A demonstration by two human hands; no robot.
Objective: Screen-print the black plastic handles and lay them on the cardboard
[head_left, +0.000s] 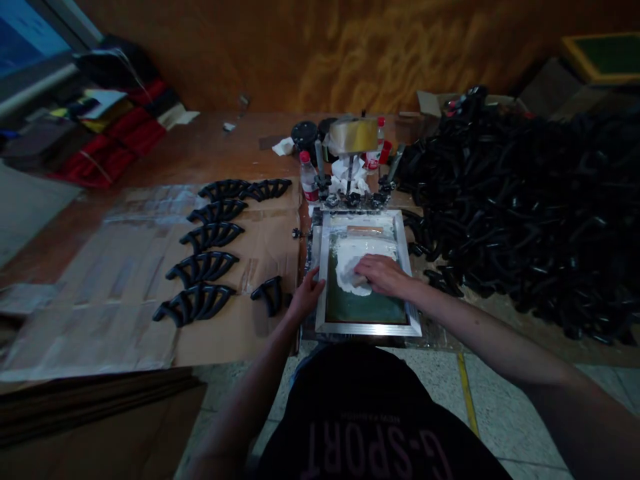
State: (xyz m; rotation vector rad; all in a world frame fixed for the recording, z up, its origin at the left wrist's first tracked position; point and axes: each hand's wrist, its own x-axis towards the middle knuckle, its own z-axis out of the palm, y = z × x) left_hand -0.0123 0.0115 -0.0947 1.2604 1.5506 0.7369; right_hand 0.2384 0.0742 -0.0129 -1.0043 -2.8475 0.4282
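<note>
A silver metal frame (370, 329) with a green mesh (367, 309) lies in front of me. White paste (347, 257) covers much of the mesh. My right hand (379, 272) is over the paste, its fingers closed round a small, pale block-like thing that is mostly hidden. At the frame's left edge rests my left hand (309, 293), thumb and fingers bent against the rim. A light wooden strip (365, 230) lies across the paste near the frame's far end.
Rows of black curved parts (203, 267) lie on cardboard (215, 343) at left. A large heap of black parts (530, 220) fills the right. Behind the frame stand a metal clamp stand (353, 136), a red-capped bottle (309, 179) and black tubs (305, 135).
</note>
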